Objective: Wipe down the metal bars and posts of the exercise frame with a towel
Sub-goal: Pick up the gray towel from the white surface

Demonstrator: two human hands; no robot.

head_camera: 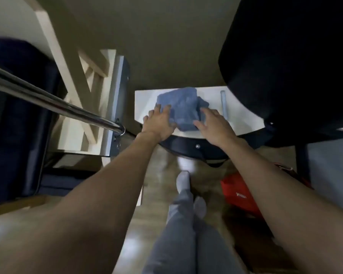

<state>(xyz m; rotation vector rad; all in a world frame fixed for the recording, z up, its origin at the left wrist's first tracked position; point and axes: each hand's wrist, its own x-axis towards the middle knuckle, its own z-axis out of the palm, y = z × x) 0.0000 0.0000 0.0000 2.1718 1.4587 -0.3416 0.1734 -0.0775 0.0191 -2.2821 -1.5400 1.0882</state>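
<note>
Blue towel [178, 107] lies bunched on white counter [145, 99]. Left hand [159, 124] fingers spread wide on its edge; right hand [214, 128] fingers straight, touching its other side.

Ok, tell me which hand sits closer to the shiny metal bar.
The left hand, on the blue towel's left edge, the side facing the metal bar; the right hand touches the towel's opposite edge, farther from the bar.

Both bare arms stretch forward to the blue towel [180, 107] — the left hand [158, 123] lies on its left edge, fingers spread, the right hand [212, 123] rests against its right side, fingers fairly straight.
</note>
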